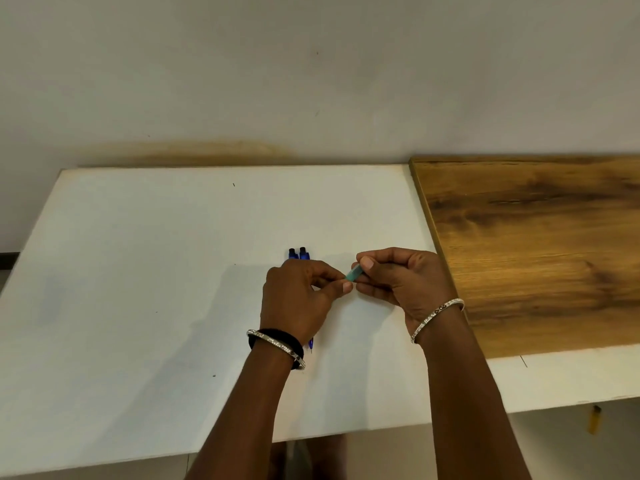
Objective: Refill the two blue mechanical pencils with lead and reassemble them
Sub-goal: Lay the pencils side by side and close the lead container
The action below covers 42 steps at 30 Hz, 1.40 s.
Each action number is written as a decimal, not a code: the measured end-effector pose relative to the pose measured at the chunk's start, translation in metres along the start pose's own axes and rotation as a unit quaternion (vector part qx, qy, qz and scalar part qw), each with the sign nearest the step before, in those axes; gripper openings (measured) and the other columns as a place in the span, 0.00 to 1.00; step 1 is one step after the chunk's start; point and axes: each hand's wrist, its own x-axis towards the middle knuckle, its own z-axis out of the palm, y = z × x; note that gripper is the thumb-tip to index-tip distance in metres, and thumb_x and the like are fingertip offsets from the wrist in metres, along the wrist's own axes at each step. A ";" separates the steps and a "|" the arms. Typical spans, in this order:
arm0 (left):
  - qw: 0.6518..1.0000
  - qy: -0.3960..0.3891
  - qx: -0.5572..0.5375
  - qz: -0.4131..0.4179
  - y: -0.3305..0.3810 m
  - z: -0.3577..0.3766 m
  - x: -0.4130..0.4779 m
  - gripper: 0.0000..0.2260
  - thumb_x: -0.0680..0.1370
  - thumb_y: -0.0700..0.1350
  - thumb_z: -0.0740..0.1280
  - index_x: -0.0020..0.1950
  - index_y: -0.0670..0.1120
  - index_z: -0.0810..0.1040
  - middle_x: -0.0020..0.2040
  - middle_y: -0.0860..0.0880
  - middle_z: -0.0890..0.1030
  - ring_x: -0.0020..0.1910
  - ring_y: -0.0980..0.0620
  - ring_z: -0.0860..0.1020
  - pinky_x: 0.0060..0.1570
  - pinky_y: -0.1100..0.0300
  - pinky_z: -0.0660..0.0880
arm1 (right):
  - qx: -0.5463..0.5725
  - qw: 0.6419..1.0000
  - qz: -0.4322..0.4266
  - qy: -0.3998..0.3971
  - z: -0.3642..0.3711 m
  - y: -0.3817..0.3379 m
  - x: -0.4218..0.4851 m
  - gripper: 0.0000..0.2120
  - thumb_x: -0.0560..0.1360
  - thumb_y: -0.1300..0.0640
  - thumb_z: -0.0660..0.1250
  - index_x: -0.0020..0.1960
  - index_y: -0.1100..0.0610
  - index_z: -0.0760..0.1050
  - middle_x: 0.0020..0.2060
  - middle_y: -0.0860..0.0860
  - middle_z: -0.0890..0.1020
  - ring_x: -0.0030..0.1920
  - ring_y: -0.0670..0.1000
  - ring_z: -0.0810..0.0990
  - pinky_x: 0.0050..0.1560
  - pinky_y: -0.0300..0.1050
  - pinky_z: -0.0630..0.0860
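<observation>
Head view: two bare hands meet above a flat white rectangular tabletop (138,271). The right hand (398,282) grips a small teal translucent lead case (354,273), thumb on top and curled fingers beneath. The left hand (298,292) pinches the case's near-left end between thumb and forefinger, its other fingers curled. Two blue mechanical pencils (304,253) lie side by side on the tabletop, running away from the person. Their dark capped ends show beyond the left hand and a tip shows beside the left wrist, while the barrels are hidden under that hand. Each wrist bears a silver studded bangle (437,318), the left also a black band (277,336). A brown wood-grain board (536,244) lies on the table's right part, just beside the right hand
</observation>
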 end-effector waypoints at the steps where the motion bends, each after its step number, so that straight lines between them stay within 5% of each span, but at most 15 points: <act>1: 1.000 -0.002 0.004 0.001 0.000 -0.001 0.000 0.03 0.69 0.50 0.76 0.41 0.53 0.86 0.34 0.54 0.84 0.37 0.55 0.82 0.46 0.50 0.80 | -0.009 1.000 0.002 -0.002 0.000 0.000 0.000 0.02 0.71 0.67 0.72 0.43 0.63 0.83 0.36 0.57 0.86 0.36 0.53 0.86 0.36 0.41 0.82; 10: 1.000 -0.021 0.013 0.000 -0.004 -0.006 0.000 0.03 0.69 0.50 0.77 0.41 0.53 0.86 0.34 0.55 0.84 0.37 0.58 0.82 0.46 0.56 0.79 | -0.041 0.999 0.025 -0.020 -0.002 -0.001 -0.002 0.03 0.71 0.68 0.72 0.42 0.63 0.84 0.39 0.59 0.86 0.37 0.53 0.86 0.37 0.43 0.83; 19: 0.998 -0.007 -0.053 -0.024 -0.009 -0.015 0.002 0.03 0.70 0.48 0.77 0.38 0.53 0.84 0.31 0.52 0.85 0.23 0.56 0.79 0.27 0.64 0.77 | -0.004 0.995 0.035 -0.094 0.007 -0.002 -0.002 0.12 0.72 0.65 0.70 0.55 0.64 0.81 0.48 0.60 0.86 0.46 0.56 0.86 0.45 0.45 0.83; 23: 0.996 -0.026 -0.082 -0.038 -0.008 -0.018 0.002 0.07 0.68 0.55 0.76 0.38 0.52 0.85 0.30 0.52 0.84 0.19 0.54 0.77 0.23 0.65 0.75 | -0.005 0.997 -0.003 -0.074 0.017 0.002 0.000 0.12 0.72 0.67 0.71 0.55 0.63 0.82 0.44 0.61 0.86 0.45 0.54 0.86 0.42 0.42 0.82; 26: 0.996 0.034 -0.068 -0.037 -0.009 -0.021 0.002 0.14 0.67 0.63 0.73 0.37 0.53 0.85 0.29 0.53 0.84 0.24 0.57 0.79 0.26 0.61 0.78 | -0.021 0.999 -0.017 -0.036 0.020 0.005 0.004 0.10 0.72 0.67 0.71 0.53 0.63 0.82 0.40 0.59 0.86 0.40 0.52 0.86 0.39 0.40 0.82; 31: 0.980 0.191 -0.017 -0.053 -0.019 -0.033 0.007 0.14 0.75 0.58 0.69 0.35 0.51 0.82 0.27 0.56 0.81 0.26 0.59 0.78 0.36 0.60 0.77 | -0.128 0.991 -0.006 0.036 0.015 0.012 0.010 0.06 0.69 0.67 0.75 0.45 0.64 0.80 0.40 0.64 0.85 0.37 0.58 0.83 0.44 0.51 0.82; 38: 0.982 0.171 -0.020 -0.076 -0.026 -0.035 0.009 0.09 0.75 0.54 0.70 0.36 0.55 0.80 0.30 0.56 0.82 0.33 0.56 0.81 0.42 0.53 0.81 | -0.257 0.962 -0.072 0.064 0.031 0.019 0.012 0.05 0.69 0.64 0.76 0.44 0.61 0.81 0.35 0.57 0.84 0.33 0.52 0.84 0.37 0.40 0.82; 42: 0.982 0.169 -0.012 -0.079 -0.029 -0.038 0.010 0.08 0.74 0.54 0.70 0.39 0.52 0.82 0.31 0.56 0.82 0.34 0.57 0.80 0.42 0.55 0.80 | -0.334 0.933 -0.105 0.087 0.036 0.022 0.013 0.06 0.69 0.60 0.77 0.44 0.58 0.83 0.37 0.53 0.85 0.38 0.53 0.84 0.48 0.49 0.82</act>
